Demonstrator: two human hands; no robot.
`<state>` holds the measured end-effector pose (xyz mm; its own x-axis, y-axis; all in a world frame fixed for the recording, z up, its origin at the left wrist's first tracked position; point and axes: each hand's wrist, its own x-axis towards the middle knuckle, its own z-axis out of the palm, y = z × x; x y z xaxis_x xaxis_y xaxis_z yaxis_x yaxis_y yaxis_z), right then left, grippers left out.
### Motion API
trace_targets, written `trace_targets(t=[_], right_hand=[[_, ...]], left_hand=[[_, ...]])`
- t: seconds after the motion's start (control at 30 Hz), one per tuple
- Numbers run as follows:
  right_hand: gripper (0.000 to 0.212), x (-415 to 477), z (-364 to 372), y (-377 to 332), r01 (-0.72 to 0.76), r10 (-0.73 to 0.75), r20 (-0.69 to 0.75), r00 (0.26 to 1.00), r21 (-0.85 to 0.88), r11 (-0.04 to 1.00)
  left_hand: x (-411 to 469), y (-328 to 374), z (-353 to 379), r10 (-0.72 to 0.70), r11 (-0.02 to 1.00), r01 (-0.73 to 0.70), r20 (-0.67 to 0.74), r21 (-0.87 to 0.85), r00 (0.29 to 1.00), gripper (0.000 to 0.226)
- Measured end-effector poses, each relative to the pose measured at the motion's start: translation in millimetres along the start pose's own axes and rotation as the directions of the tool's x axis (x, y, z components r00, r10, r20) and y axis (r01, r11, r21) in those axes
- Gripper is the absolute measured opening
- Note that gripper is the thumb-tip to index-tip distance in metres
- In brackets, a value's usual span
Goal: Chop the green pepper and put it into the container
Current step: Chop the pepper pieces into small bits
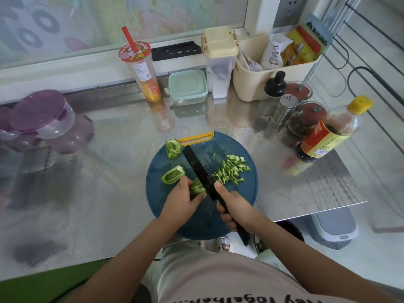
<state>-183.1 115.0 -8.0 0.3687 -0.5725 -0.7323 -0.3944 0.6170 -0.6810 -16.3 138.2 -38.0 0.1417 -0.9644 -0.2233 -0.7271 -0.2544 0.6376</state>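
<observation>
On the round blue board [240, 191], the left hand [181, 200] curls its fingers over a piece of green pepper [197, 187]. The right hand [236, 208] is wrapped tight round the handle of a black knife [197, 169], and the blade touches that piece. Right of the blade lie cut strips [231, 169]. Two bigger pieces [173, 174] lie on the left. The container [188, 87] with a pale green lid stands shut, far behind the board.

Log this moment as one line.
phase: chopping | left hand: holds pepper piece | right hand: grips knife | cut strips: right of blade | uncut chunks: two
</observation>
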Motion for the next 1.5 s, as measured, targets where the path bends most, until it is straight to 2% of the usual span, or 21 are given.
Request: trace_targets(t=[0.23, 0.6, 0.77, 0.87, 0.97, 1.1, 1.2, 1.5], right_hand=[[0.063, -1, 3, 7, 0.033, -0.034, -0.035, 0.999, -0.019, 0.999], [0.063, 4, 9, 9, -0.052, 0.051, -0.031, 0.998, -0.025, 0.998], [0.057, 9, 22, 15, -0.087, 0.091, -0.122, 0.988, 0.038, 0.995], [0.057, 12, 30, 17, -0.053, 0.063, -0.183, 0.981, 0.057, 0.997], [0.059, 17, 35, 19, -0.03, 0.03, -0.22, 0.975, 0.002, 1.0], [0.067, 26, 38, 16, -0.03, -0.016, -0.26, 0.965, -0.169, 0.985], [0.062, 30, 40, 7, -0.034, -0.037, -0.29, 0.956, -0.237, 0.971], [0.064, 37, 35, -17, -0.001, -0.046, -0.298, 0.953, -0.156, 0.988]], left_hand=[[1, 2, 1, 0.004, 1.0, -0.004, -0.027, 0.0, 1.0, 0.033], [-1, -1, 1, 0.016, 1.0, -0.016, -0.034, -0.007, 0.999, 0.032], [-2, -6, 4, 0.057, 0.998, -0.056, -0.046, 0.016, 0.997, 0.03], [-2, -8, 4, 0.078, 0.996, -0.076, -0.042, 0.04, 0.996, 0.028], [0, -9, 4, 0.081, 0.996, -0.079, -0.028, 0.05, 0.996, 0.027], [2, -10, 3, 0.091, 0.995, -0.091, -0.012, 0.045, 0.996, 0.027], [2, -8, 2, 0.09, 0.995, -0.09, -0.009, 0.047, 0.996, 0.027], [-2, -3, -1, 0.063, 0.994, -0.062, -0.017, 0.091, 0.998, 0.025]])
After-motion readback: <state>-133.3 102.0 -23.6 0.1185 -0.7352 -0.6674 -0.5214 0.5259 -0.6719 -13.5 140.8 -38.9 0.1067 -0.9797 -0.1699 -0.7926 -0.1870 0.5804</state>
